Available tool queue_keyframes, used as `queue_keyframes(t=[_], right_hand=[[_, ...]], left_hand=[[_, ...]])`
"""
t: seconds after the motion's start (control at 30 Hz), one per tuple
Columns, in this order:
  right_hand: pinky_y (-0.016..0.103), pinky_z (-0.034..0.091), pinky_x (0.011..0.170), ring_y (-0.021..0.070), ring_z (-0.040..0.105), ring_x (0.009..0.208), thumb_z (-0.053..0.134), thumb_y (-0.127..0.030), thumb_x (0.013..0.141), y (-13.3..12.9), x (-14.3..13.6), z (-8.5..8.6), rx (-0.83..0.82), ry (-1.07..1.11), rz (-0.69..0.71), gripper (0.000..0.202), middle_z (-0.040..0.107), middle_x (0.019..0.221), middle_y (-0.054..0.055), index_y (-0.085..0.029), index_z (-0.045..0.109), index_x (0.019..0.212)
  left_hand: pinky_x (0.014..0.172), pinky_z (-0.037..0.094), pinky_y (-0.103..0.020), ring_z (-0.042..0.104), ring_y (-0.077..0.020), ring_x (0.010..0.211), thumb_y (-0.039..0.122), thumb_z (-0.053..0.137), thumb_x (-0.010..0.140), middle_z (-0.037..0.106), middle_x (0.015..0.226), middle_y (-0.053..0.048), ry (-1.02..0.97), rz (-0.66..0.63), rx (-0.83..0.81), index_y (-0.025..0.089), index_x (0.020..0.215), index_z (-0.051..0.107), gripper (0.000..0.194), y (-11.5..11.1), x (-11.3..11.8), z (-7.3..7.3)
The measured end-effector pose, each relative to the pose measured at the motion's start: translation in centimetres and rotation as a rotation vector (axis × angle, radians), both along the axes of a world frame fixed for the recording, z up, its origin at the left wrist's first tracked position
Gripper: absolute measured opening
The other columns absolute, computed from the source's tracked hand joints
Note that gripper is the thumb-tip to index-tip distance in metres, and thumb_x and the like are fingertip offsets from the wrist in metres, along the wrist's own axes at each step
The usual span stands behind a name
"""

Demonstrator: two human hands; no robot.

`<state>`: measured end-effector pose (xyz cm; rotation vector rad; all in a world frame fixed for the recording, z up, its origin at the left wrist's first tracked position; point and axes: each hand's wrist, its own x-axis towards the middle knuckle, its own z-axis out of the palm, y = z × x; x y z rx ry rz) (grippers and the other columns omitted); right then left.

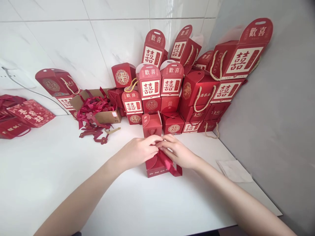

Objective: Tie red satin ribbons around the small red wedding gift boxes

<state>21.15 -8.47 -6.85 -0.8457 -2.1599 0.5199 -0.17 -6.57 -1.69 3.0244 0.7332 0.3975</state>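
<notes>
A small red gift box [154, 172] with pale characters along its front edge sits on the white table, under both hands. A red satin ribbon [169, 164] crosses its top, one tail hanging over the right front corner. My left hand [141, 151] comes in from the left, fingers closed at the ribbon above the lid. My right hand [179, 153] meets it from the right, its fingertips bent and pinching the ribbon at the same spot. The fingers hide the exact hold. Just behind them stands another red box [152, 122].
Stacked red gift boxes [172, 105] with rope handles line the back wall. Left of them, a cardboard box [108, 117] overflows with ribbons; flower-ended ribbon pieces [103, 140] lie in front. Red bags [31, 113] sit far left. A white sheet [235, 171] lies by the grey right wall.
</notes>
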Motion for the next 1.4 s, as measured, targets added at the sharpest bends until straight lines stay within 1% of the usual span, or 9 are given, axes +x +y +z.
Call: queue_keyframes(t=[0.13, 0.23, 0.37, 0.57, 0.83, 0.97, 1.07, 1.2, 1.4], right_hand=[[0.041, 0.047, 0.090, 0.0211, 0.056, 0.098, 0.049, -0.022, 0.097, 0.1, 0.4, 0.0, 0.001, 0.035, -0.053, 0.023, 0.065, 0.110, 0.008, -0.024, 0.070, 0.106], [0.042, 0.047, 0.092, 0.0212, 0.056, 0.102, 0.056, -0.024, 0.095, 0.2, 0.7, 0.0, -0.080, 0.096, 0.004, 0.020, 0.068, 0.110, 0.005, -0.028, 0.073, 0.105], [0.042, 0.046, 0.092, 0.0218, 0.059, 0.100, 0.062, -0.026, 0.091, 0.2, 0.6, 0.2, -0.119, 0.148, 0.009, 0.016, 0.072, 0.105, 0.005, -0.028, 0.075, 0.101], [0.040, 0.045, 0.092, 0.0199, 0.060, 0.098, 0.057, -0.026, 0.095, -0.1, 0.7, 0.5, -0.067, 0.115, 0.012, 0.019, 0.073, 0.103, 0.003, -0.028, 0.073, 0.104], [0.038, 0.047, 0.086, 0.0200, 0.063, 0.091, 0.053, -0.020, 0.095, -0.4, 0.9, -0.1, 0.203, -0.052, -0.021, 0.015, 0.072, 0.099, 0.006, -0.021, 0.067, 0.101], [0.034, 0.051, 0.080, 0.0193, 0.063, 0.089, 0.050, -0.016, 0.095, -0.5, 1.0, 0.0, 0.164, -0.021, -0.083, 0.016, 0.070, 0.099, 0.007, -0.019, 0.064, 0.102], [0.035, 0.051, 0.080, 0.0193, 0.062, 0.089, 0.051, -0.016, 0.094, -0.5, 1.2, 0.3, 0.129, -0.018, -0.065, 0.015, 0.070, 0.098, 0.006, -0.020, 0.063, 0.103], [0.036, 0.050, 0.080, 0.0199, 0.061, 0.089, 0.052, -0.019, 0.096, -0.4, 1.1, 0.3, 0.166, -0.059, -0.008, 0.014, 0.071, 0.095, 0.005, -0.021, 0.065, 0.101], [0.037, 0.050, 0.081, 0.0203, 0.060, 0.090, 0.050, -0.014, 0.093, -0.7, 0.8, 0.3, 0.194, -0.059, -0.073, 0.015, 0.069, 0.099, 0.007, -0.018, 0.061, 0.102]], left_hand=[[0.055, 0.048, -0.025, 0.065, -0.0128, 0.068, 0.012, 0.041, 0.095, 0.072, 0.104, -0.006, -0.021, -0.057, 0.373, 0.018, 0.096, 0.070, 0.029, -0.2, -0.2, -1.6], [0.056, 0.051, -0.022, 0.067, -0.0116, 0.065, 0.011, 0.049, 0.093, 0.073, 0.086, -0.004, -0.117, -0.159, 0.552, 0.017, 0.100, 0.066, 0.020, 0.0, -0.6, -2.5], [0.055, 0.056, -0.023, 0.068, -0.0131, 0.064, 0.006, 0.060, 0.085, 0.073, 0.082, -0.006, -0.287, -0.252, 0.698, 0.010, 0.105, 0.061, 0.020, 0.3, -0.8, -3.0], [0.053, 0.056, -0.021, 0.069, -0.0118, 0.063, 0.005, 0.058, 0.086, 0.073, 0.078, -0.005, -0.312, -0.299, 0.730, 0.010, 0.100, 0.062, 0.015, 0.4, -0.6, -2.9], [0.056, 0.058, -0.023, 0.071, -0.0136, 0.068, 0.006, 0.057, 0.087, 0.074, 0.081, -0.005, -0.327, -0.327, 0.700, 0.010, 0.100, 0.063, 0.015, 0.7, -0.6, -3.2], [0.054, 0.059, -0.025, 0.071, -0.0166, 0.069, 0.003, 0.054, 0.086, 0.074, 0.083, -0.009, -0.302, -0.374, 0.710, 0.005, 0.098, 0.064, 0.017, 0.5, -0.6, -3.0], [0.055, 0.059, -0.024, 0.072, -0.0163, 0.070, 0.004, 0.050, 0.087, 0.074, 0.082, -0.008, -0.275, -0.378, 0.724, 0.007, 0.098, 0.064, 0.018, 0.3, -0.6, -2.6], [0.054, 0.058, -0.024, 0.071, -0.0152, 0.068, 0.005, 0.049, 0.088, 0.074, 0.080, -0.007, -0.268, -0.375, 0.742, 0.009, 0.097, 0.064, 0.018, 0.1, -0.4, -2.6], [0.051, 0.056, -0.024, 0.070, -0.0154, 0.066, 0.005, 0.053, 0.085, 0.074, 0.080, -0.008, -0.279, -0.372, 0.730, 0.008, 0.096, 0.065, 0.016, 0.1, -0.2, -2.7]])
